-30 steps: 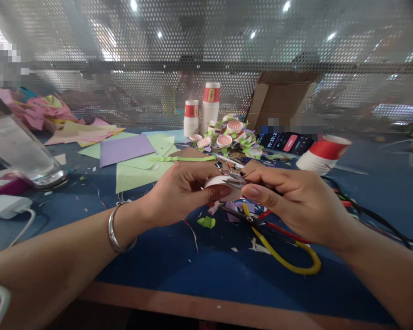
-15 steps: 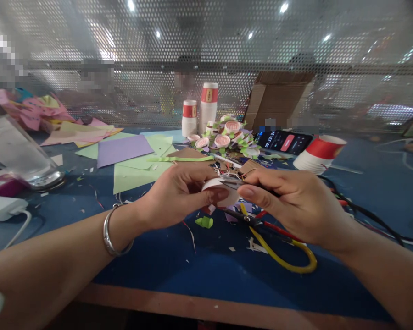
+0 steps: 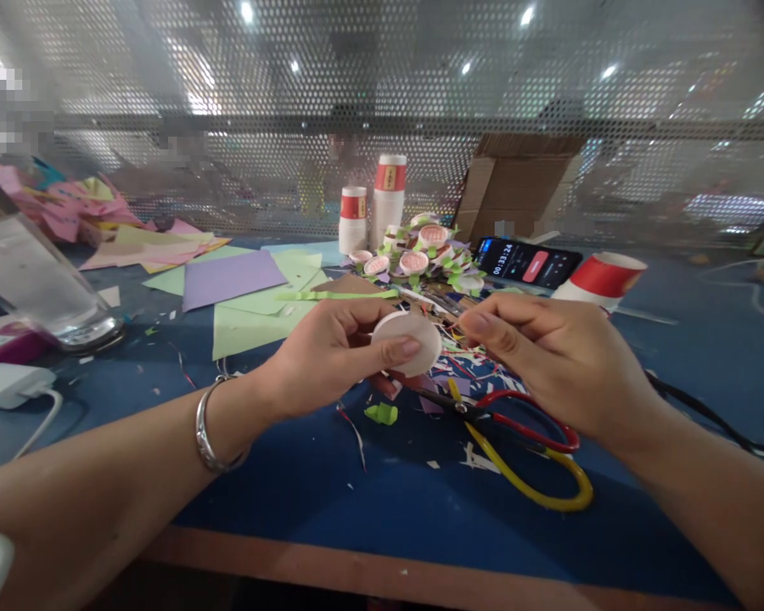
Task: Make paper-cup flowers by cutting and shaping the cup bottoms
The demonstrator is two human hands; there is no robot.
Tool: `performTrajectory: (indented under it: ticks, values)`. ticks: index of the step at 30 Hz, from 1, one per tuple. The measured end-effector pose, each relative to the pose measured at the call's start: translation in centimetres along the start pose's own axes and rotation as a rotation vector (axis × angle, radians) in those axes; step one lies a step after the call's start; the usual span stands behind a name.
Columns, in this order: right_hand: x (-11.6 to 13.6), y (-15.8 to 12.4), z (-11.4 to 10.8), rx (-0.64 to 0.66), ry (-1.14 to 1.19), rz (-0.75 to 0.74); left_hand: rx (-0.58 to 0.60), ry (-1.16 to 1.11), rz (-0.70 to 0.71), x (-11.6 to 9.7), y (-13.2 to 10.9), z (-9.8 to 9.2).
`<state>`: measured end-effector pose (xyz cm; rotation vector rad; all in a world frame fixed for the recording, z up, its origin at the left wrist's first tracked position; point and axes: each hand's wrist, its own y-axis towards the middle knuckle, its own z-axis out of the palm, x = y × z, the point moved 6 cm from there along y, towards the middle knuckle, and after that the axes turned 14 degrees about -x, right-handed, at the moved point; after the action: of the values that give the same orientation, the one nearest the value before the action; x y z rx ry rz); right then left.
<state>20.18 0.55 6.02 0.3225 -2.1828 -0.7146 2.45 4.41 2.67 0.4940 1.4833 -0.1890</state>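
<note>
My left hand (image 3: pixel 350 348) pinches a round white paper disc (image 3: pixel 420 339), thumb on its face and fingers behind. The disc looks like the cut-off bottom of a paper cup. Just to its right, my right hand (image 3: pixel 528 348) is closed in a pinch, apart from the disc. What sits between those fingertips I cannot make out. Below both hands, scissors (image 3: pixel 462 408) with one red and one yellow handle lie on the blue table (image 3: pixel 280 501). Paper scraps (image 3: pixel 480 458) and a green bit of paper (image 3: pixel 380 413) are scattered around them.
Behind the hands stand paper cup stacks (image 3: pixel 388 204) and a pile of decorated paper discs (image 3: pixel 413 263). A phone (image 3: pixel 528 265) and a tilted red-and-white cup (image 3: pixel 602 280) are at right. Coloured sheets (image 3: pixel 233 280), a water glass (image 3: pixel 44 271) and a white charger (image 3: pixel 13 386) lie left.
My right hand has drawn away from the disc, where a pointed metal piece showed at its fingertips. The disc has turned its face toward me in my left hand.
</note>
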Motion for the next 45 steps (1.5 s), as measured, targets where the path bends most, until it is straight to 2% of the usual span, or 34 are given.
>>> performTrajectory:
  ticks: [4,10,14,32,45]
  values:
    - [-0.2,0.0,0.3,0.035,-0.038,0.0,-0.075,0.125,0.106,-0.5,-0.1,-0.6]
    - [-0.4,-0.1,0.4,0.063,-0.128,-0.003,-0.257,0.425,0.322,-2.0,-0.6,-1.2]
    - [-0.4,-0.2,0.5,0.083,-0.137,-0.005,-0.291,0.543,0.401,-2.8,-1.0,-1.1]
    - [0.0,-0.1,0.5,0.11,-0.09,-0.027,-0.276,0.486,0.38,-3.2,-0.8,-1.0]
    - [0.1,-0.2,0.5,0.128,-0.072,-0.018,-0.214,0.461,0.337,-2.6,-0.8,-1.1]
